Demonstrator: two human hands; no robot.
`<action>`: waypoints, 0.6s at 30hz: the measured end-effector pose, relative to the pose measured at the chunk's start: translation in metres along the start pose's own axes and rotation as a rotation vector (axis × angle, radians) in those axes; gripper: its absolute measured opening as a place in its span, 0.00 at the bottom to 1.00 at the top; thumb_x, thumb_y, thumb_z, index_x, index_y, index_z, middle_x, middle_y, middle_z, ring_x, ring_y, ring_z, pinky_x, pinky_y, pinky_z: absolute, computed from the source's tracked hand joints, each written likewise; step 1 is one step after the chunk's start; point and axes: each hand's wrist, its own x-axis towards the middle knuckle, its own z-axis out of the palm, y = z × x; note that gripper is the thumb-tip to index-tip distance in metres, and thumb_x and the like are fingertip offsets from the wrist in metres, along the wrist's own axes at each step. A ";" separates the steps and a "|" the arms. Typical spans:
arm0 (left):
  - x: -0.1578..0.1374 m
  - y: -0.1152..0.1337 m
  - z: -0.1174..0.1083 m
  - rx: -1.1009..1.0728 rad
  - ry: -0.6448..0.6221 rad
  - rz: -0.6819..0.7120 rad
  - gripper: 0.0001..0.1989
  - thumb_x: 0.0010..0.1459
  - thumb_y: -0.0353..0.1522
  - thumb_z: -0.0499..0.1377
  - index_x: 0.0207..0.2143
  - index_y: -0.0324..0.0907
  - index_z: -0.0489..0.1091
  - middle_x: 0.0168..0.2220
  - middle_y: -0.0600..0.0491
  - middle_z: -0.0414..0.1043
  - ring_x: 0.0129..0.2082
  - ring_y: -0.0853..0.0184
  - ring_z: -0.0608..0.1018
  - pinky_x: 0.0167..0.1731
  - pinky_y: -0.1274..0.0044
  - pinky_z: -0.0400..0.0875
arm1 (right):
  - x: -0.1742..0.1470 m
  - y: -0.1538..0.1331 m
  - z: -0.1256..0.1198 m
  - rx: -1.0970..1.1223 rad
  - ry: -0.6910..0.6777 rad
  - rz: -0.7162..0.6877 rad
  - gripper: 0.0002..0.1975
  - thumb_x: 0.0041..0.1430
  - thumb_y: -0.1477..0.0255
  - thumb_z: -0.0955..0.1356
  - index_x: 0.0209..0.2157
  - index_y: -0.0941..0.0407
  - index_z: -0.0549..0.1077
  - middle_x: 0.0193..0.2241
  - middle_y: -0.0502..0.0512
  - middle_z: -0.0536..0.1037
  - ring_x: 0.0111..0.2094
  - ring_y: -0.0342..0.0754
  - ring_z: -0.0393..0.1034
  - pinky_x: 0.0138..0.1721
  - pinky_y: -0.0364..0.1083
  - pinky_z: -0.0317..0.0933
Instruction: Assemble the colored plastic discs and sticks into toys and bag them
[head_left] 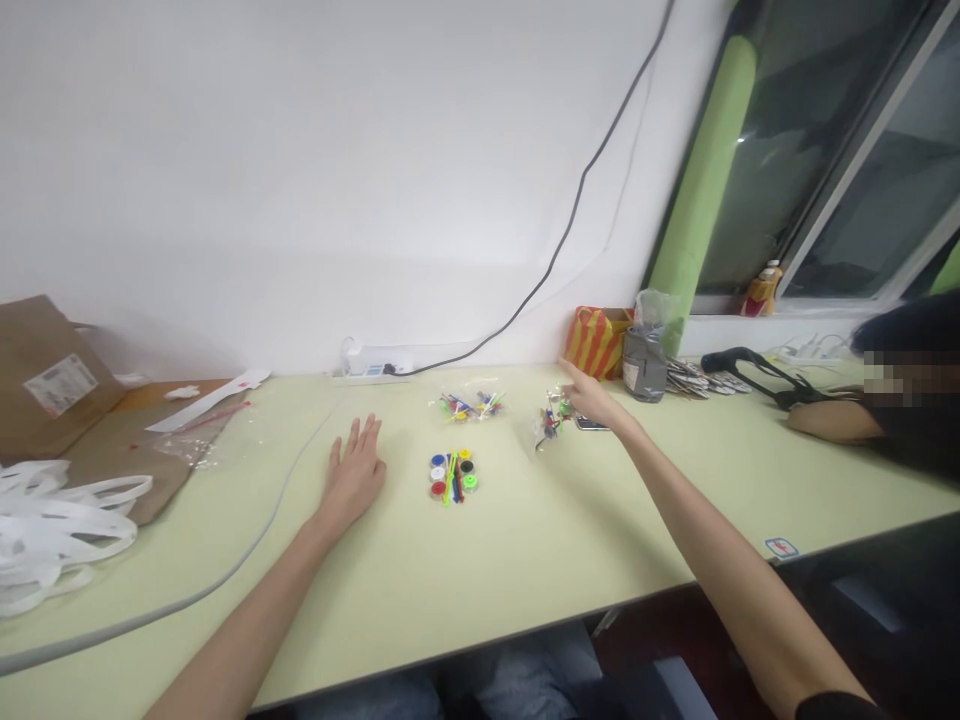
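Note:
My left hand (356, 468) lies palm down on the pale table, fingers spread, holding nothing. To its right is a neat group of small parts: round caps or spools in blue, white, red, yellow, black and green (469, 482), with coloured plastic sticks (453, 478) between them. Behind this group a clear bag of coloured pieces (472, 404) lies flat. My right hand (591, 398) is farther right, at a second clear bag of small coloured pieces (551, 420). It appears to grip this bag, though the fingertips are partly hidden and blurred.
A dark phone-like object (592, 424) lies under my right hand. At left are white strapping (60, 530), a brown paper bag (52, 380) and a grey cable (247, 550). A striped bag (596, 343) and a grey package (645, 362) stand behind. Another person's arm (836, 415) rests at right.

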 end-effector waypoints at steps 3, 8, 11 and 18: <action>0.000 0.000 0.000 0.022 -0.001 -0.022 0.32 0.60 0.26 0.43 0.68 0.32 0.49 0.71 0.43 0.46 0.71 0.54 0.44 0.67 0.54 0.42 | 0.014 -0.018 -0.010 -0.133 -0.054 -0.038 0.37 0.53 0.80 0.63 0.66 0.60 0.58 0.32 0.55 0.79 0.33 0.48 0.74 0.42 0.47 0.70; 0.000 0.001 0.000 0.024 -0.007 -0.033 0.33 0.59 0.26 0.44 0.68 0.32 0.49 0.70 0.43 0.46 0.71 0.54 0.45 0.67 0.54 0.43 | 0.029 -0.045 -0.015 -0.210 -0.151 -0.069 0.40 0.53 0.83 0.63 0.68 0.58 0.51 0.32 0.57 0.80 0.29 0.45 0.73 0.31 0.40 0.68; 0.000 0.001 0.000 0.018 -0.013 -0.034 0.33 0.59 0.26 0.44 0.68 0.33 0.49 0.70 0.43 0.46 0.71 0.53 0.45 0.67 0.54 0.43 | 0.037 -0.053 -0.015 -0.278 -0.175 -0.111 0.41 0.52 0.85 0.64 0.68 0.59 0.53 0.32 0.57 0.81 0.33 0.47 0.74 0.31 0.38 0.66; 0.001 0.002 0.001 0.017 -0.014 -0.053 0.34 0.59 0.27 0.44 0.68 0.31 0.46 0.71 0.41 0.44 0.71 0.55 0.45 0.67 0.56 0.43 | 0.042 -0.073 -0.016 -0.385 -0.193 -0.103 0.41 0.50 0.87 0.63 0.67 0.57 0.56 0.34 0.58 0.82 0.34 0.50 0.75 0.36 0.43 0.67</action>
